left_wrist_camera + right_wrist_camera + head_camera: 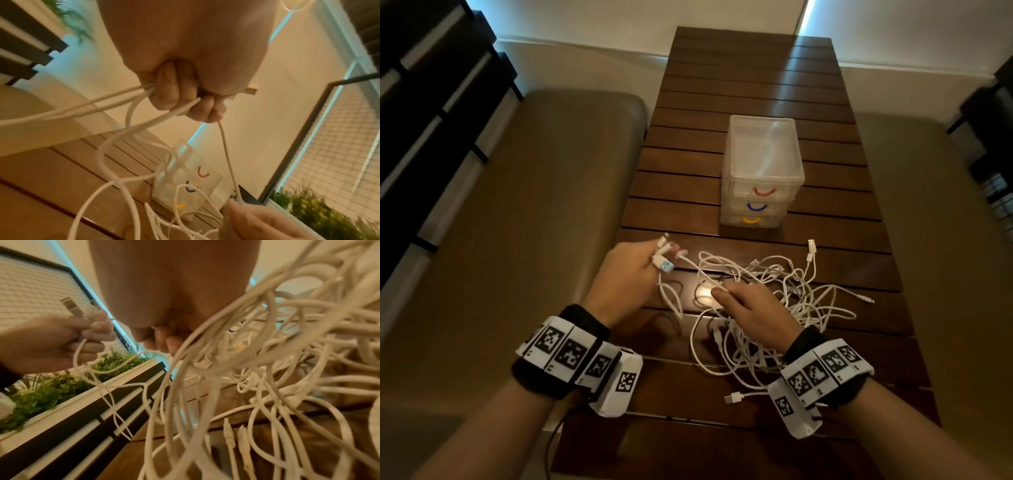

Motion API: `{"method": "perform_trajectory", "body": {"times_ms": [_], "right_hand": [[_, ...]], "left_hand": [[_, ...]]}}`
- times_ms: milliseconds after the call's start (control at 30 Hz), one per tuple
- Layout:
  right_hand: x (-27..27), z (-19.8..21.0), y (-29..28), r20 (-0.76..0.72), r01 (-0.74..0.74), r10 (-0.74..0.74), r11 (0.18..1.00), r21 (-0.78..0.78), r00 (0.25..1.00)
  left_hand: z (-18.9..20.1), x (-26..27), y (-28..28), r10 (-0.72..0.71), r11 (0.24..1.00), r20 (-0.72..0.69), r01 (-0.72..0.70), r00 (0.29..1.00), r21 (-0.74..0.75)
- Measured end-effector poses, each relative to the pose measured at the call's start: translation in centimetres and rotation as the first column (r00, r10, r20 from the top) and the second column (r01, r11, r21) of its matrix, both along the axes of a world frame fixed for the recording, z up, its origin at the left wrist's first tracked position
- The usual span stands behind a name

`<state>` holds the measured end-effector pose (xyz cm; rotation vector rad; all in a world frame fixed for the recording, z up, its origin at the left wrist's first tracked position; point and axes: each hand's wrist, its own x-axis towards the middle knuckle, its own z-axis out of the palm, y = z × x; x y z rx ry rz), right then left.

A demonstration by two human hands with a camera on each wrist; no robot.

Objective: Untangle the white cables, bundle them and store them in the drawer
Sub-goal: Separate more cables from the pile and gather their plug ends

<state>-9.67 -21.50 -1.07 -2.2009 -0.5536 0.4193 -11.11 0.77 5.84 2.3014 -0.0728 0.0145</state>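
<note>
Slatted table [739,85] — dark wood, faintly glossy; drawer unit [760,171] of clear plastic (frosted-looking); cables [774,284] smooth.

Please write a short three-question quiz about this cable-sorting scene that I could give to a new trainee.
1. True or false: all three drawers of the clear drawer unit are closed.
2. Multiple choice: the left hand grips A) several cable ends, B) a drawer handle, C) nothing.
3. Fill in: from top to bottom, the drawer handles are red, ____, yellow.

Key
1. True; no drawer is pulled out.
2. A; it grips plug ends of the white cables, while the right hand pinches a strand over the tangle on the wooden table.
3. Blue.
</note>
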Motion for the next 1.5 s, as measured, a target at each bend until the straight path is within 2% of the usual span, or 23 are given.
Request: {"method": "perform_trajectory", "body": {"times_ms": [100,200,267,300,333,367,400,433,467,533,567,633,700,733,800,867,933,1033,1133,1233,1333,1433,1500], "right_hand": [[0.6,0.2,0.3,0.011,-0.022,0.022,0.999,-0.036,1.0],[0.9,-0.5,-0.3,0.005,-0.067,0.069,0.982,-0.175,0.998],[0.6,-1.1,-0.8,-0.006,-0.075,0.075,0.978,-0.196,0.997],[0.3,-1.4,-0.9,-0.007,-0.066,0.066,0.98,-0.189,0.998],[0.0,-1.6,-0.9,0.002,-0.055,0.056,0.982,-0.182,0.998],[-0.1,-1.7,-0.8,0.014,-0.048,0.051,0.983,-0.179,0.999],[-0.1,-1.8,-0.7,0.026,-0.049,0.054,0.981,-0.187,0.998],[-0.1,-1.7,-0.5,0.03,-0.059,0.067,0.976,-0.209,0.997],[-0.1,-1.6,-0.3,0.028,-0.077,0.087,0.966,-0.246,0.996],[-0.1,-1.5,0.0,0.03,-0.111,0.126,0.946,-0.305,0.992],[-0.1,-1.4,0.1,0.036,-0.12,0.138,0.942,-0.314,0.99],[-0.2,-1.1,0.3,0.055,-0.134,0.156,0.95,-0.282,0.986],[-0.3,-0.9,0.4,0.06,-0.154,0.173,0.958,-0.242,0.983],[-0.3,-0.8,0.4,0.06,-0.157,0.174,0.963,-0.22,0.983],[-0.3,-0.7,0.1,0.059,-0.162,0.174,0.971,-0.175,0.983],[-0.4,-0.8,-0.1,0.058,-0.174,0.186,0.971,-0.162,0.981],[-0.3,-0.8,0.0,0.045,-0.159,0.168,0.975,-0.152,0.985],[0.2,-0.6,0.0,0.031,-0.095,0.103,0.976,-0.194,0.994],[0.4,-0.6,-0.5,0.027,-0.061,0.068,0.977,-0.206,0.997],[0.2,-0.9,-1.2,0.016,-0.032,0.036,0.985,-0.168,0.999],[-0.3,-1.1,-1.4,0.023,-0.045,0.049,0.987,-0.154,0.999],[-0.8,-1.1,-1.3,0.041,-0.028,0.033,0.994,-0.104,0.999],[-0.8,-0.9,-1.2,0.027,-0.03,0.033,0.993,-0.112,0.999]], "left_hand": [[-0.1,0.0,0.2,0.176,0.957,-0.013,-0.175,0.984,-0.23],[0.5,0.5,1.2,0.336,0.823,-0.086,-0.337,0.938,-0.458],[1.1,0.8,2.6,0.439,0.752,-0.09,-0.42,0.894,-0.509],[1.2,1.0,3.2,0.463,0.765,-0.069,-0.437,0.884,-0.473],[0.9,1.3,3.8,0.459,0.817,-0.037,-0.438,0.888,-0.376],[0.3,1.5,4.3,0.432,0.885,0.007,-0.423,0.902,-0.197],[-0.3,1.5,4.7,0.394,0.917,0.074,-0.397,0.916,0.042],[-0.7,1.4,4.7,0.339,0.901,0.158,-0.368,0.927,0.228],[-1.0,1.2,4.4,0.286,0.882,0.246,-0.354,0.926,0.31],[-1.0,0.5,2.9,0.225,0.917,0.333,-0.315,0.916,0.245],[-1.1,0.0,1.7,0.167,0.953,0.331,-0.239,0.929,0.189],[-2.2,-0.9,-1.1,-0.072,0.982,0.173,0.039,0.982,0.185],[-3.9,-1.4,-3.3,-0.294,0.902,-0.018,0.283,0.956,0.326],[-4.6,-1.5,-4.0,-0.322,0.858,-0.104,0.336,0.941,0.389],[-5.4,-1.3,-4.2,-0.314,0.825,-0.191,0.367,0.93,0.43],[-5.4,-1.2,-4.0,-0.318,0.829,-0.19,0.369,0.929,0.419],[-5.0,-1.0,-3.2,-0.317,0.854,-0.139,0.346,0.938,0.389],[-3.1,-0.6,-1.6,-0.241,0.933,-0.058,0.248,0.969,0.26],[-0.6,-0.5,0.4,-0.031,0.999,0.026,0.031,0.999,0.011],[1.0,-0.2,2.7,0.214,0.97,0.129,-0.194,0.968,-0.148],[0.7,0.2,4.1,0.278,0.96,0.167,-0.269,0.946,-0.075],[-0.8,0.4,4.7,0.273,0.947,0.096,-0.285,0.957,0.148],[-1.1,0.4,5.7,0.386,0.9,0.112,-0.4,0.916,0.171]]}}
